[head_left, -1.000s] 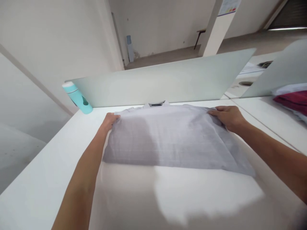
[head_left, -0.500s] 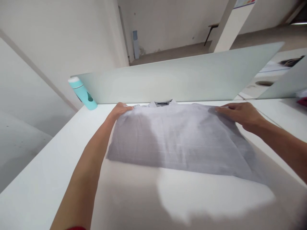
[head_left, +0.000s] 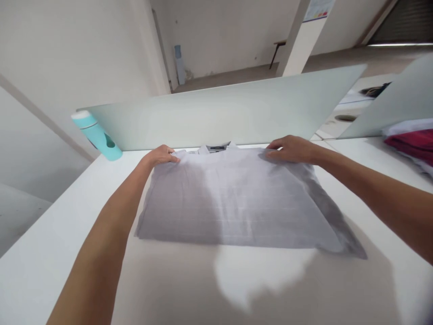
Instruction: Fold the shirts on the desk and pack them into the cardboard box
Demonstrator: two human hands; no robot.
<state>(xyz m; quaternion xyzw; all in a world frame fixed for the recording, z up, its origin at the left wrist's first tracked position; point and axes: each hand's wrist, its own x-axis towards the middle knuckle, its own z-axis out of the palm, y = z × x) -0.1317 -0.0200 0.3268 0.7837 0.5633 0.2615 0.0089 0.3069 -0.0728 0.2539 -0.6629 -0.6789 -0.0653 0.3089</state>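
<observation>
A light grey shirt (head_left: pixel 230 203) lies folded across the white table (head_left: pixel 162 280), its collar with a dark label at the far edge. My left hand (head_left: pixel 162 155) pinches the shirt's far left corner between thumb and fingers. On the far side, right of the collar, my right hand (head_left: pixel 291 149) grips the top edge, thumb on the near side and fingers behind it. The shirt's right part slants outward past my right hand to a point near the table's right side.
A frosted glass divider (head_left: pixel 216 113) stands along the table's far edge. At the far left a turquoise bottle-shaped container (head_left: pixel 98 135) leans against it. Folded red and white clothes (head_left: pixel 412 142) lie at the right. Beyond the divider are a pillar (head_left: pixel 299 45) and a water dispenser (head_left: pixel 179 65).
My right hand has moved inward along the shirt's far edge, towards the collar. My left hand keeps its hold on the left corner. The view has turned a little to the right.
</observation>
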